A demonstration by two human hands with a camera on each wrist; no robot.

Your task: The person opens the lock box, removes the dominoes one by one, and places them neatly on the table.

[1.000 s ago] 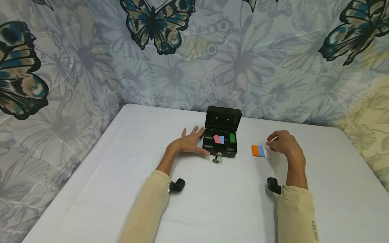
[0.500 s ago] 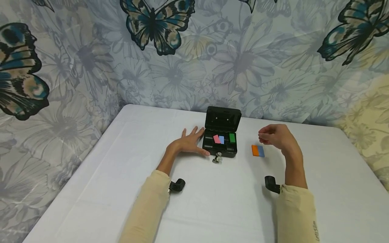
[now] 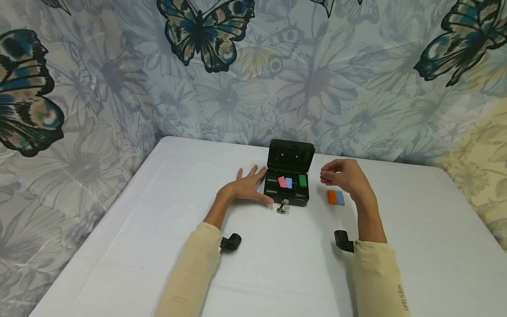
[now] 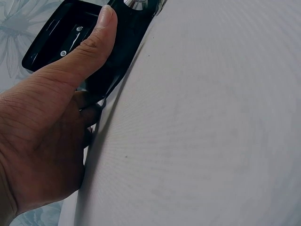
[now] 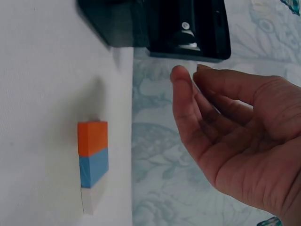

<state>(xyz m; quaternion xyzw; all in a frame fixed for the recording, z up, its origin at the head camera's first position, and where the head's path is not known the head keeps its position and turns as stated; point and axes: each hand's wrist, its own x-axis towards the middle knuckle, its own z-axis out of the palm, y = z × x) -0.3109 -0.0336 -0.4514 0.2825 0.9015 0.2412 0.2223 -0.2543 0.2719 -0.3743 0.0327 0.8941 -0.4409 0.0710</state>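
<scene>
My left hand [image 3: 250, 187] spreads its fingers against the left side of a small black box [image 3: 299, 202]. Its thumb [image 4: 87, 54] lies along the box's front, in the left wrist view. The lid [image 3: 291, 155] stands raised. Inside are a pink block [image 3: 282, 182], a light-blue block [image 3: 289, 182] and a green block [image 3: 303, 180]. My right hand [image 3: 343, 176] hovers right of the box, thumb and fingers pinched on what seems a thin white block, mostly hidden. Below it an orange block [image 5: 92, 138], a blue block [image 5: 94, 167] and a white block [image 5: 93, 195] stand in a row.
Keys [image 3: 283, 206] hang at the lock on the box's front. The white-covered table [image 3: 277, 264] has its back edge just behind the box, against a butterfly-print cloth [image 3: 229, 101]. A black wrist camera [image 3: 343, 241] juts from the right sleeve.
My right hand has risen and moved left, from beside the row of blocks to above it, closer to the box. The left hand and the box have stayed in place.
</scene>
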